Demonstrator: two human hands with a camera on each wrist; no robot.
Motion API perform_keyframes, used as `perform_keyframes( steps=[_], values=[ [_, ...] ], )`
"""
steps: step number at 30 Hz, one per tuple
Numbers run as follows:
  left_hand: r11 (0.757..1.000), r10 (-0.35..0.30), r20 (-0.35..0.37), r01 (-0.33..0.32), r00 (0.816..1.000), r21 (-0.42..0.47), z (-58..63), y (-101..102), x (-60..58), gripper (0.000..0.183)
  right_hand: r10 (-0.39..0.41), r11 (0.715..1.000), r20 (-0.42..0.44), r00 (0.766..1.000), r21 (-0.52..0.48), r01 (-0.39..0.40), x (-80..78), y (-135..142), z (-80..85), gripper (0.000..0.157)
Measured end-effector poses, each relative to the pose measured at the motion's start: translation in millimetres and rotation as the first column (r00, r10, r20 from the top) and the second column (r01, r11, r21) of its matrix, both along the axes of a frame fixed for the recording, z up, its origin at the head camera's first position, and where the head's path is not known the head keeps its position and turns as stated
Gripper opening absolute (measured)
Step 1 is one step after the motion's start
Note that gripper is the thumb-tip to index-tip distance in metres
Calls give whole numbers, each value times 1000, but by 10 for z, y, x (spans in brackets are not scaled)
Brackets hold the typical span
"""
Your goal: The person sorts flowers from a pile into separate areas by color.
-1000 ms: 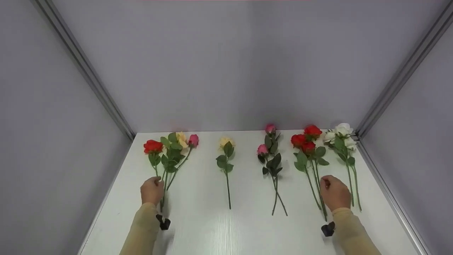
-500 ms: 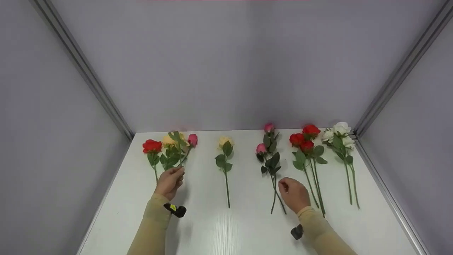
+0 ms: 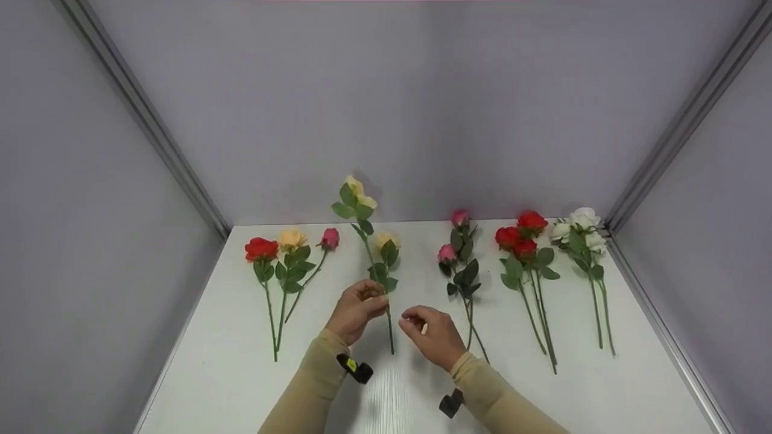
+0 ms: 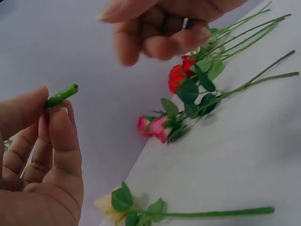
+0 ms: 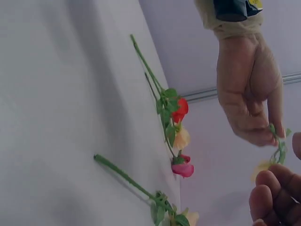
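Observation:
My left hand (image 3: 357, 313) pinches the stem of a pale yellow rose (image 3: 362, 196) between thumb and fingers. The rose is raised off the table, its bloom up against the back wall. In the left wrist view the green stem end (image 4: 63, 95) pokes out past the fingertips. Facing it, my right hand (image 3: 437, 339) hovers just right of the stem, fingers loosely bent with nothing between them. Below the held flower, a second yellow rose (image 3: 386, 242) lies on the table.
On the white table (image 3: 211, 386), a red rose (image 3: 261, 248), a peach rose (image 3: 292, 238) and a pink rose (image 3: 329, 239) lie left. Rightward lie pink roses (image 3: 447, 253), red roses (image 3: 526, 248) and white roses (image 3: 584, 219). Grey walls enclose the back and sides.
My left hand has picked up the yellow rose from the left group and carried it rightward to the middle. My right hand has moved left from beside the red roses toward it.

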State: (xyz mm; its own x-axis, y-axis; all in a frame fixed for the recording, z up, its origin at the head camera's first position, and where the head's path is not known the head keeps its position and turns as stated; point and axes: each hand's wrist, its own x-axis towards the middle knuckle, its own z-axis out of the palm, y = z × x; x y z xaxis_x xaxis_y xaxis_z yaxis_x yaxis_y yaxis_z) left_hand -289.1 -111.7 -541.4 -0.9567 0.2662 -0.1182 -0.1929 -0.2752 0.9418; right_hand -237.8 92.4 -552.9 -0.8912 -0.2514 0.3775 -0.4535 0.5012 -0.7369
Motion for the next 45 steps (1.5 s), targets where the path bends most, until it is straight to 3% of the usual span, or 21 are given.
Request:
perform_keyframes(
  steps=[6,9,13,16,20,23,26,31,35,37,40,45],
  values=[
    [998,-41,-9,41,999,-49,-60,228,78,20,48,996,70,996,-74,-43,56,-28,-79,18],
    [996,-68,-19,67,998,-52,-100,265,91,21,42,993,119,992,-119,-28,63,-2,-122,18],
    [989,-89,-34,84,995,-121,-119,286,105,17,40,987,208,977,-161,-6,72,2,-97,18],
    [977,-68,-31,60,997,-204,-123,287,112,16,24,990,234,972,-139,9,75,-7,-141,13],
    [952,2,-47,-16,999,-304,-136,252,103,21,16,995,258,966,-103,11,81,-31,-316,6],
    [916,33,-90,-66,995,-395,-155,227,98,17,34,996,333,942,-89,-4,105,-64,-421,6],
    [860,22,-131,-85,991,-503,-198,213,102,9,46,997,390,920,-68,-21,120,-100,-519,6],
    [763,-2,-186,-119,983,-636,-351,195,108,8,46,999,408,912,-3,-49,124,-158,-667,8],
    [701,-11,-206,-139,978,-699,-517,183,118,9,43,996,417,908,49,-69,143,-186,-764,8],
    [679,-17,-209,-142,978,-720,-598,175,124,10,36,995,415,909,74,-73,156,-197,-805,7],
    [669,-27,-223,-148,975,-729,-688,162,122,9,21,992,415,910,108,-72,160,-210,-845,6],
    [645,-5,-235,-176,972,-743,-719,148,55,7,-22,990,426,904,139,-41,99,-244,-832,4]
  ],
)
